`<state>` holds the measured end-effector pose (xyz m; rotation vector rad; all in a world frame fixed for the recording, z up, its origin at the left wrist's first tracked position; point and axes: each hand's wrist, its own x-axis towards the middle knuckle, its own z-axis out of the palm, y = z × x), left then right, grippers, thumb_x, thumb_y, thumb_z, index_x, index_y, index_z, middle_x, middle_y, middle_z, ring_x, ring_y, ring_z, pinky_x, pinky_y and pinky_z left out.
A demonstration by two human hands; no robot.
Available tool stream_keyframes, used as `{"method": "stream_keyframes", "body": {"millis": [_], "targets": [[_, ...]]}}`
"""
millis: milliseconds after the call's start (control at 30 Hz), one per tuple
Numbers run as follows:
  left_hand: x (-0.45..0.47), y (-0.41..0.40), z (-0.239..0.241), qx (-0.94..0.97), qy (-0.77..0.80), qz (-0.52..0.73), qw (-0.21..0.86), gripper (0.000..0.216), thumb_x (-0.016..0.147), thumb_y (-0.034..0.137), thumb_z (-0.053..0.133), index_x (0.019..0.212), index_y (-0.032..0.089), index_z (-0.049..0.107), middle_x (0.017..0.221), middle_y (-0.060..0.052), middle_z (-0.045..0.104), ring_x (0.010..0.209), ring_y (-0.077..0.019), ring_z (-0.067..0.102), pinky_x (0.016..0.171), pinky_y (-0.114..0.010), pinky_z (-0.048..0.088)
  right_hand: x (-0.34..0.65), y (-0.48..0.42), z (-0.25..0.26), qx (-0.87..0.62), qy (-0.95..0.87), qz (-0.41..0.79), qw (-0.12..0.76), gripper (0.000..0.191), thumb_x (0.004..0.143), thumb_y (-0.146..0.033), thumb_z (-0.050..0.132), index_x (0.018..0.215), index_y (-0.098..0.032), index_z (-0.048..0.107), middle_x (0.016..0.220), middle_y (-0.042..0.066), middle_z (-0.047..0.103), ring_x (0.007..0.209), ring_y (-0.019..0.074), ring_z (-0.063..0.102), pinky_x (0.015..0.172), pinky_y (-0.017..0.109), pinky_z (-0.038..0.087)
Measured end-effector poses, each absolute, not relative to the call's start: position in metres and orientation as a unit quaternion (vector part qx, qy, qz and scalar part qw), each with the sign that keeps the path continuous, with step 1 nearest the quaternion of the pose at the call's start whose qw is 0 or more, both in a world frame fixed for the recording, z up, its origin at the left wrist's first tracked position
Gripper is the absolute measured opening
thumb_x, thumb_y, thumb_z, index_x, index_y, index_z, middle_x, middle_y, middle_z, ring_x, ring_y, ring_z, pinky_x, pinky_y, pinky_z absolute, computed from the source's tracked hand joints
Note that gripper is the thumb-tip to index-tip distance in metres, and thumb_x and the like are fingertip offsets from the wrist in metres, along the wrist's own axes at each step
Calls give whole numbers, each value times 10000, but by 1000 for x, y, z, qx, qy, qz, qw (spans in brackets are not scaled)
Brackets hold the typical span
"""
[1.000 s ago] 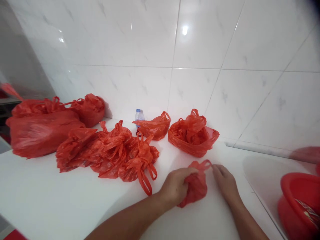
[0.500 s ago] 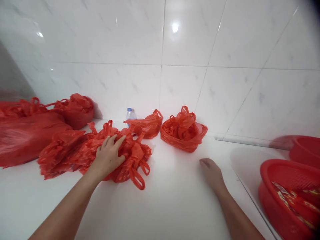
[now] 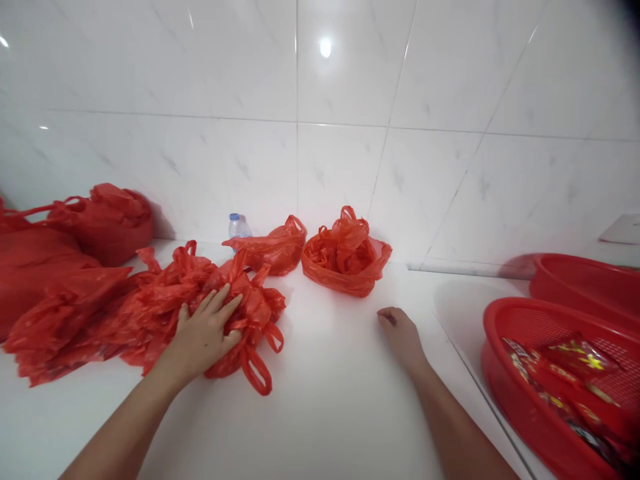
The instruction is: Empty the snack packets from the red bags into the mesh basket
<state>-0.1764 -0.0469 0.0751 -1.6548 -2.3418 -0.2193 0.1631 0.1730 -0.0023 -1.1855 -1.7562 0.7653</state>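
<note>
My left hand (image 3: 207,333) lies with fingers spread on a heap of crumpled red plastic bags (image 3: 160,287), touching its top near the right end. Handle loops of a bag (image 3: 257,370) stick out beside my thumb. Over the white tabletop (image 3: 320,400), my right hand (image 3: 400,333) has its fingers curled in, with nothing visible in them. Beyond it, against the wall, sits an opened red plastic bag (image 3: 345,280) with more crumpled bags inside. Left of that is another red plastic bag (image 3: 275,253), partly in front of a clear bottle with a blue cap (image 3: 235,217).
On the right stands a red plastic basket (image 3: 510,320) holding red shiny packets (image 3: 570,357). A second red basin (image 3: 560,273) is behind it. Full red bags (image 3: 105,227) bulge at the far left. White tiled wall (image 3: 345,160) closes off the back.
The view has turned to the right, bringing more of the basket and its packets into sight. My left hand still rests on the bags, its fingers spread a little wider. My right hand stays curled.
</note>
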Motion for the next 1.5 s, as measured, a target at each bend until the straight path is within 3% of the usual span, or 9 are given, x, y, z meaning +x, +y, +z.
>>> {"method": "stream_keyframes", "body": {"millis": [200, 333, 433, 600, 833, 1000, 1200, 1333, 1500], "targets": [[-145, -39, 114, -615, -745, -151, 209, 612, 767, 417, 546, 1350, 264, 439, 1510, -102, 281, 1385, -395, 186, 1029, -688, 165, 161, 171, 0, -479, -708, 303, 422, 155, 725, -316, 526, 775, -228, 644, 849, 27, 634, 791, 201, 577, 753, 344, 434], [-109, -5, 140, -673, -668, -236, 212, 391, 834, 319, 500, 1214, 251, 560, 1335, -67, 530, 1254, -291, 446, 1048, -529, 297, 161, 171, -1, -478, -711, 294, 422, 140, 730, -296, 526, 764, -230, 645, 838, 29, 632, 778, 200, 578, 740, 344, 431], [-83, 35, 154, -705, -629, -298, 136, 309, 850, 269, 499, 1147, 258, 585, 1149, -14, 647, 1040, -204, 597, 863, -344, 469, 161, 172, -2, -477, -711, 294, 425, 130, 732, -282, 528, 757, -233, 646, 813, 27, 633, 758, 202, 578, 722, 345, 432], [-48, 113, 161, -696, -638, -313, 105, 192, 826, 286, 559, 1005, 228, 599, 1008, -28, 643, 876, -188, 611, 725, -300, 462, 162, 174, -2, -475, -707, 295, 433, 127, 736, -246, 518, 743, -238, 645, 797, 29, 637, 739, 202, 580, 706, 345, 433], [-39, 192, 142, -605, -684, -402, 62, 559, 629, 383, 749, 1087, 159, 519, 1115, -139, 573, 954, -278, 566, 748, -345, 428, 162, 176, -2, -470, -706, 295, 440, 140, 749, -225, 494, 741, -232, 633, 791, 23, 642, 738, 192, 589, 686, 325, 450], [-55, 217, 140, -563, -675, -476, 17, 74, 777, 254, 566, 789, 182, 578, 820, -62, 621, 798, -220, 576, 729, -330, 406, 162, 178, -4, -472, -723, 284, 416, 164, 779, -219, 456, 749, -212, 616, 788, 29, 629, 732, 188, 593, 690, 331, 471], [-65, 213, 150, -498, -615, -606, -84, 148, 769, 315, 566, 685, 193, 552, 657, 2, 576, 678, -165, 535, 648, -278, 400, 146, 164, 8, -423, -756, 51, 498, 488, 794, -225, 525, 1272, -163, 452, 1219, 161, 504, 1123, 287, 500, 895, 466, 455], [-62, 197, 150, -474, -545, -661, -203, 188, 799, 370, 537, 761, 190, 573, 678, -18, 615, 652, -155, 563, 637, -269, 433, 122, 137, 25, -336, -780, -86, 521, 587, 807, -170, 533, 1359, -188, 336, 1381, 179, 369, 1300, 314, 340, 1012, 524, 357], [-55, 173, 141, -463, -460, -680, -334, 279, 809, 417, 540, 661, 181, 526, 508, 25, 498, 477, -92, 464, 503, -204, 387, 95, 117, 29, -267, -825, -70, 494, 639, 827, -175, 522, 1409, -196, 259, 1457, 171, 310, 1357, 309, 277, 1046, 526, 330]]}}
